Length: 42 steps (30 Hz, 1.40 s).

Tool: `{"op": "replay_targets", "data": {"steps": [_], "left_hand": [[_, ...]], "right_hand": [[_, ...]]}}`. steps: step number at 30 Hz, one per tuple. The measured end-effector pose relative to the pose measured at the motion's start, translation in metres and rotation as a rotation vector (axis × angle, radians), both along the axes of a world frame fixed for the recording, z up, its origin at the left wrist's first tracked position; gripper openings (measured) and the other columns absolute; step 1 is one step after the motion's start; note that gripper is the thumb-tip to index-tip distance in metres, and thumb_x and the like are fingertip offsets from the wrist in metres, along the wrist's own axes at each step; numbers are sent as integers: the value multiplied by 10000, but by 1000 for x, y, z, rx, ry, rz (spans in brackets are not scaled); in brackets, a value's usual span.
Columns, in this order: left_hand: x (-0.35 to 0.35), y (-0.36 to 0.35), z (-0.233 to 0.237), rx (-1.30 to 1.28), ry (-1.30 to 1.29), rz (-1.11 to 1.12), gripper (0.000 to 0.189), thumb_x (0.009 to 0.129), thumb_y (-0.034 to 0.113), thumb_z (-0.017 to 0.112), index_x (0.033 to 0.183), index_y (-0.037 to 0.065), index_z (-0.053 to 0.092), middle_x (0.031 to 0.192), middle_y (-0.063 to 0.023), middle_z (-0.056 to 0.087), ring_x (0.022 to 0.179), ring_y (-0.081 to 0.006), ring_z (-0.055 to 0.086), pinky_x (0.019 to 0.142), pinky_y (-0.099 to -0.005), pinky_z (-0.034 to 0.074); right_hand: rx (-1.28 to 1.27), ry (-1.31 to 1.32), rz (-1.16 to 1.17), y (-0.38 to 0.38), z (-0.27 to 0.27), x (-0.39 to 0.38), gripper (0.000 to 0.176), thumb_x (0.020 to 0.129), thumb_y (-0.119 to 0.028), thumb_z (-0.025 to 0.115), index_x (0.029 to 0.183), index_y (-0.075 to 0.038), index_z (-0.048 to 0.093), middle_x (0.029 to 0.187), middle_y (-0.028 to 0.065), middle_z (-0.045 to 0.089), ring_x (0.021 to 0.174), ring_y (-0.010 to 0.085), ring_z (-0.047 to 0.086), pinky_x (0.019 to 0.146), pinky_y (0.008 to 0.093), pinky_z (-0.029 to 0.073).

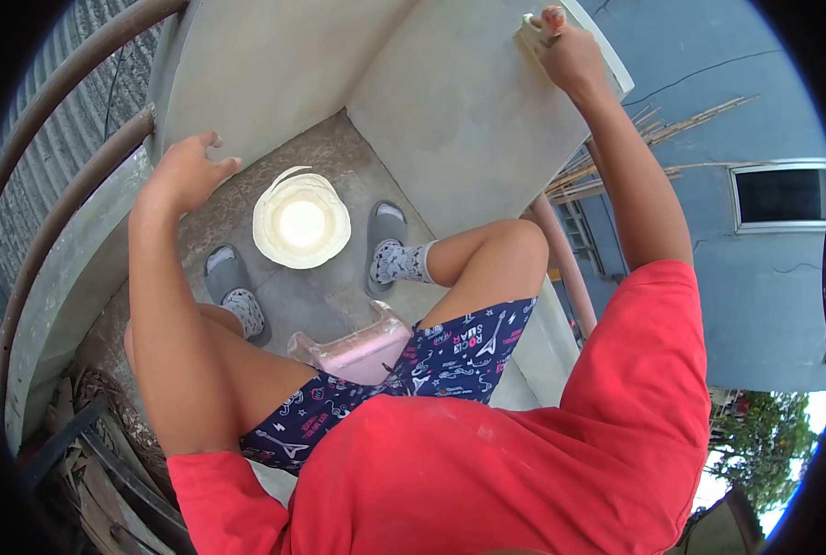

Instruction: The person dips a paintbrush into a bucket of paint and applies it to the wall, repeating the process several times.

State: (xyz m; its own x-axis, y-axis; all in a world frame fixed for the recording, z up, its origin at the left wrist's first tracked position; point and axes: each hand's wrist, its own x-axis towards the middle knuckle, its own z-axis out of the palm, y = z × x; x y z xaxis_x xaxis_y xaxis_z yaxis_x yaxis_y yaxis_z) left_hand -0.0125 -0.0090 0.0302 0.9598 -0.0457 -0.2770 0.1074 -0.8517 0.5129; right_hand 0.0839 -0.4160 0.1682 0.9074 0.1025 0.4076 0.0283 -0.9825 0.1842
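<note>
Right hand (575, 60) is clamped on a hand tool (531, 39), cream with a red bit, just past the palm at the gray wall (459, 111), long axis across the fingers, pale edge facing off the wrist; left hand (186, 174), fingers apart, is near the cream bucket (335, 242).

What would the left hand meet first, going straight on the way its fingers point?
Most likely the grey wall ahead of the left hand, though the gap's depth is unclear from this view.
</note>
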Motion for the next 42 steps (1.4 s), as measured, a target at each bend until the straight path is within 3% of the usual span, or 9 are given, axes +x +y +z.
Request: {"op": "replay_targets", "data": {"steps": [7, 10, 17, 24, 26, 32, 36, 38, 42], "left_hand": [[4, -3, -10, 9, -50, -24, 553, 830, 309, 664, 1243, -43, 555, 1133, -268, 621, 1073, -356, 609, 940, -396, 458], [5, -9, -8, 25, -40, -34, 562, 830, 305, 653, 1255, -49, 554, 1205, -270, 599, 1145, -361, 580, 997, -393, 435], [2, -12, -8, 23, -38, -33, 572, 834, 317, 661, 1258, -50, 553, 1240, -264, 582, 1162, -358, 572, 1015, -396, 426], [2, -12, -10, 10, -82, -22, 561, 817, 308, 687, 1233, -46, 564, 1109, -269, 639, 1060, -367, 623, 936, -393, 470], [0, -12, -4, 21, 18, -8, 588, 838, 319, 663, 1287, -37, 532, 1244, -263, 578, 1178, -359, 561, 1024, -399, 423], [8, -8, -3, -7, 3, -44, 586, 842, 320, 656, 1278, -51, 534, 1240, -265, 581, 1169, -356, 567, 1017, -399, 429], [5, -9, -5, -3, -16, -39, 587, 841, 318, 656, 1284, -47, 532, 1249, -255, 579, 1175, -357, 563, 1014, -397, 430], [0, -9, -14, -15, -41, -14, 570, 836, 309, 666, 1262, -49, 544, 1176, -266, 609, 1108, -360, 597, 969, -398, 452], [-2, -9, -19, -7, -81, 2, 557, 830, 294, 677, 1247, -52, 548, 1111, -281, 634, 1053, -366, 625, 935, -398, 470]], "right_hand": [[97, -2, 246, -18, -2, -21, 322, 826, -265, 670, 1142, -206, 693, 895, 156, 693, 819, 353, 659, 728, 378, 535], [-156, 76, 225, -37, -56, -16, 145, 817, -185, 617, 926, -104, 668, 835, 167, 672, 834, 359, 640, 716, 436, 514], [54, -160, 295, -20, 1, -37, 353, 807, -180, 700, 1160, -172, 686, 869, 148, 704, 760, 249, 699, 700, 317, 539], [177, 126, 405, -10, -174, -23, 315, 817, -127, 605, 1123, -163, 669, 786, 172, 640, 755, 370, 641, 673, 451, 518], [-75, 236, 223, -12, -187, -15, 323, 827, -139, 602, 1143, -178, 656, 777, 185, 631, 767, 371, 647, 669, 466, 522], [-41, -246, 313, -30, -32, -10, 271, 836, -189, 600, 1091, -162, 686, 798, 156, 657, 701, 369, 632, 645, 447, 510], [191, -384, 387, -20, -1, -26, 283, 782, -174, 701, 1060, -122, 717, 815, 169, 683, 744, 319, 675, 678, 348, 531], [366, -277, 417, -10, -37, -26, 318, 778, -158, 700, 1094, -119, 707, 815, 172, 681, 741, 301, 682, 676, 331, 531], [96, 90, 326, -6, -152, 4, 204, 843, -160, 562, 1021, -144, 660, 756, 170, 620, 733, 386, 622, 656, 485, 498]]}}
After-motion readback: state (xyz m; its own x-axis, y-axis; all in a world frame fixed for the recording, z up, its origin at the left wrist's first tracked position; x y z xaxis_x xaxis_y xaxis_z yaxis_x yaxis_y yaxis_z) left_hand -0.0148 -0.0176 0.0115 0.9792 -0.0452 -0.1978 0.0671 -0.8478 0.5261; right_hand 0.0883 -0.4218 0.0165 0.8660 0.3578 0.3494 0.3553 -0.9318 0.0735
